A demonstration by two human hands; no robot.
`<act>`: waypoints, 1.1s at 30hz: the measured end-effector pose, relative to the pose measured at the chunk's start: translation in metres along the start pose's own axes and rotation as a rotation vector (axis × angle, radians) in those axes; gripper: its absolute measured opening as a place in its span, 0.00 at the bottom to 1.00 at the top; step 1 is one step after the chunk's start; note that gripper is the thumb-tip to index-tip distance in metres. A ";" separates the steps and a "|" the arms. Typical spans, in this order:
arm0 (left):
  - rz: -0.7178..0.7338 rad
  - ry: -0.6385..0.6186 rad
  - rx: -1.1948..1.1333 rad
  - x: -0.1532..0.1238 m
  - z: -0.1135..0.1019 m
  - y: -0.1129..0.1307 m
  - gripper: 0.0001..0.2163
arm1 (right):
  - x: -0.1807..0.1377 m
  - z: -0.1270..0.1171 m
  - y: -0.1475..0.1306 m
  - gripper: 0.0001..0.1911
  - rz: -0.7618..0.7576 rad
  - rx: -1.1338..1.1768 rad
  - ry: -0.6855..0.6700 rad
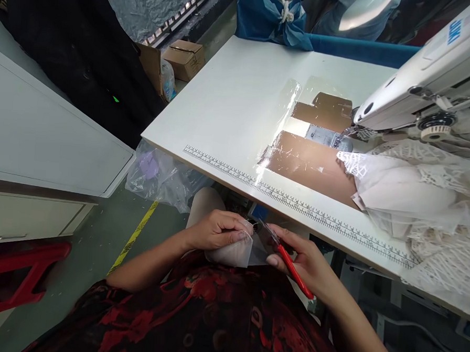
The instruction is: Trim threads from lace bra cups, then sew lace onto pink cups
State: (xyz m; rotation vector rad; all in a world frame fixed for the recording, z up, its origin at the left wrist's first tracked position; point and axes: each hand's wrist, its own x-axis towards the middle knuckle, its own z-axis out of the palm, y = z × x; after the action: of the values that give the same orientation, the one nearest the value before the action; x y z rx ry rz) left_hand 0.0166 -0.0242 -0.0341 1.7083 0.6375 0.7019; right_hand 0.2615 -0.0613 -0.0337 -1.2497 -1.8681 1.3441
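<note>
Sheer white fabric (236,253) pinched in the left hand (219,231) near the red-and-black shirt (208,306), just off the ruler-marked counter (223,102), with red-handled snips (291,265) gripped in the right hand (307,256), blades (269,232) angled toward the fabric's edge, contact unclear.

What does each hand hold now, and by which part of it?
Left hand: thin white cloth, pinched near its upper edge. Right hand: red-handled tool, apparently held around where handle meets metal; exact contact is unclear.
</note>
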 end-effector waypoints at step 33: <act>-0.038 -0.137 -0.061 0.001 -0.002 0.003 0.11 | -0.008 0.006 -0.001 0.12 0.071 -0.042 -0.245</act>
State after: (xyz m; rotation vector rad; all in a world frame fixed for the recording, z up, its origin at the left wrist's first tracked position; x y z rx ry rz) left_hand 0.0157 -0.0225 -0.0310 1.6677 0.5466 0.5669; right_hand 0.2594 -0.0712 -0.0343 -1.2289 -2.0423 1.5637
